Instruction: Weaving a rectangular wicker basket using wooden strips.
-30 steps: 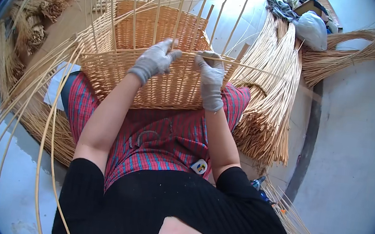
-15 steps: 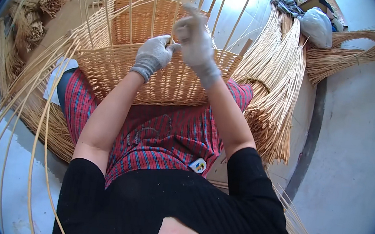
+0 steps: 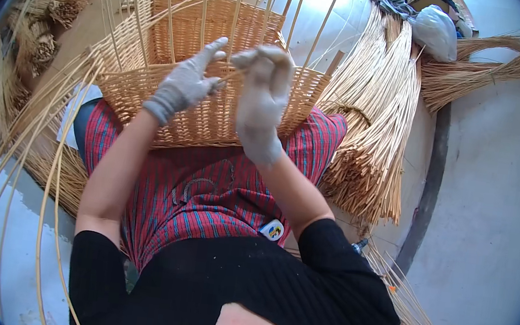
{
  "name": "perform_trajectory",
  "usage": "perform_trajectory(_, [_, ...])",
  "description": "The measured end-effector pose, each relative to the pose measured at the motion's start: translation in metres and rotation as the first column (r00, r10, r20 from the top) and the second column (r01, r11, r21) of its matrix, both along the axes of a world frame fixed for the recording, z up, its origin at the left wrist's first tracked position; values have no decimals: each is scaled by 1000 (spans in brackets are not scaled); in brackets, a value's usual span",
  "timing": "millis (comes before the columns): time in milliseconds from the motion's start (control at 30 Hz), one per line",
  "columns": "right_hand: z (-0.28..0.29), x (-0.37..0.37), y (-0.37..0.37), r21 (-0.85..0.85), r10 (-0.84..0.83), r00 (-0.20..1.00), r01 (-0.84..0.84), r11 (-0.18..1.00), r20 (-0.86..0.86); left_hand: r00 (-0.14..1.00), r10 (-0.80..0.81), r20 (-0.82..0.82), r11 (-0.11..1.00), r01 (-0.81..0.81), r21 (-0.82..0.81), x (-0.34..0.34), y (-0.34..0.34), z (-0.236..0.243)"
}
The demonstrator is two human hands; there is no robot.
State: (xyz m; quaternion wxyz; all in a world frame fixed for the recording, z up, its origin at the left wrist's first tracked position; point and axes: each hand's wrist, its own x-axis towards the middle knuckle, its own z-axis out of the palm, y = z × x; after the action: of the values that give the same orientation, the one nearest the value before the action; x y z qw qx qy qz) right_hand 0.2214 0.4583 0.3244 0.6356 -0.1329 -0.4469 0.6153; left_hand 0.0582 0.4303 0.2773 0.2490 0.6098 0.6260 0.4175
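A half-woven wicker basket lies tilted across my lap, tall upright stakes rising from its near rim. Over the left part of that rim is my left hand, in a pale glove with a grey cuff, index finger stretched out and thumb apart. Beside it, my right hand, gloved too and a little blurred, is curled at the near wall. A short wicker strand runs between the hands into the right one, whose fingers hide its end.
Long loose canes trail off the basket's left side. Bundled wicker rods lie to the right, with a white plastic bag beyond. More bundles lie at the far left. A small white case rests on my plaid apron.
My left hand has moved left and down, its fingers now spreading from the rim. My right hand has come down from above the rim. The basket has shifted slightly left.
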Motion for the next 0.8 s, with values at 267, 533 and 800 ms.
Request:
perform_trajectory(267, [-1, 27, -154, -658, 968, 97, -717, 230, 232, 964, 190, 189, 963, -145, -228, -3, -16, 88])
perform_trajectory(533, [14, 49, 41, 735, -702, 248, -74, 674, 668, 814, 193, 548, 944, -2, -330, 30, 27, 21])
perform_trajectory(800, [18, 34, 122, 801, -901, 159, -537, 264, 404, 805, 270, 529, 959, -173, -225, 45, 31, 0])
